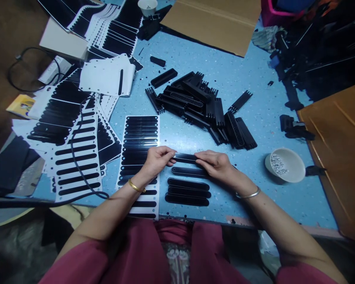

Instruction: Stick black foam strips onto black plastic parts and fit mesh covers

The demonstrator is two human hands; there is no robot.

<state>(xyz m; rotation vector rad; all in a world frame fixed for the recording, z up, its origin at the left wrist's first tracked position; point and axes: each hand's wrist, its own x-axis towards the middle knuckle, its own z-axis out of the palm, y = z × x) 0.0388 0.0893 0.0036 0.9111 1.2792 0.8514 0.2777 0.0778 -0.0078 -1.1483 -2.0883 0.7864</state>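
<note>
Between my two hands is a glossy black strip [185, 157], level above the blue table. My left hand [160, 159] pinches its left end, and my right hand [214, 162] grips the right end. Just below it lies one long black plastic piece with rounded ends [187, 172], partly under my right fingers. Nearer to me, several similar black pieces [187, 192] lie side by side. Under my left wrist is a white backing sheet [156, 165] with rows of black rounded strips, some of the strips gone from its lower part.
A heap of black plastic parts [198, 100] lies ahead. At right stands a white bowl [294, 165] with small metal bits, beside a brown cardboard box [340, 154]. Strip sheets [77, 157] pile up at left, crossed by a black cable [73, 152]. Cardboard [215, 23] lies at the back.
</note>
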